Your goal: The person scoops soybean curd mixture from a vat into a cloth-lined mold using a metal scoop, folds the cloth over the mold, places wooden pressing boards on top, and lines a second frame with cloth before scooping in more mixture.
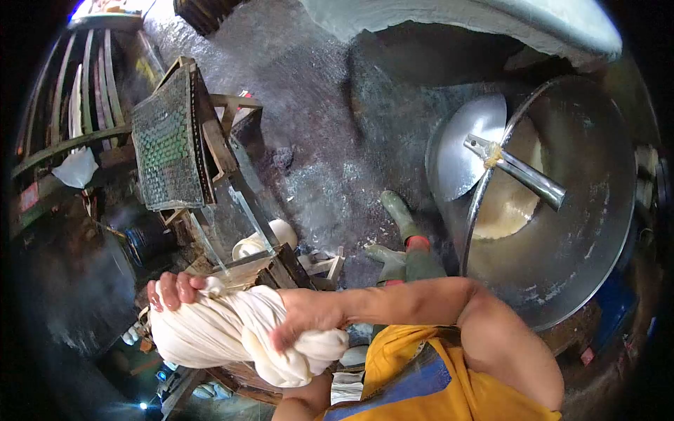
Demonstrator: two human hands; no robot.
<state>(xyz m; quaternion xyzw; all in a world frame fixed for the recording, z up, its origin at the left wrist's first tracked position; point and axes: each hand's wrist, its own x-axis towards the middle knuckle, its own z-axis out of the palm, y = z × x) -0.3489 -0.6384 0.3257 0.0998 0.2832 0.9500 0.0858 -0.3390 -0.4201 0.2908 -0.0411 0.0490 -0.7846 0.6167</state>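
One large round dark-grey metal pan (583, 231) fills the right of the frame, with a pale yellowish patch of contents in its left part; whether that is liquid or residue cannot be told. Along the upper right runs one long pale rounded edge (477, 17), its lower side in shadow. One rack of wooden slats (107, 77) occupies the upper left. One bulky, twisted bundle of off-white cloth (210, 326) is at the lower left of centre; what it may enclose is hidden. One dark woven rectangular panel with greenish patches (166, 137) leans at the left of the frame, above the cloth. One silvery metal scoop (472, 144) crosses the pan's rim, its rounded blade to the left and its tubular handle over the pan. Two hands hold the cloth: the right hand (305, 317) clasps its gathered right part, and the left hand (174, 290) curls its fingers over the far left end. One round white container (282, 234), partly hidden, is left of centre, its contents out of view. Two green rubber boots (399, 212) stand near mid-frame. One whitish plastic bag (76, 168) hangs at the left.
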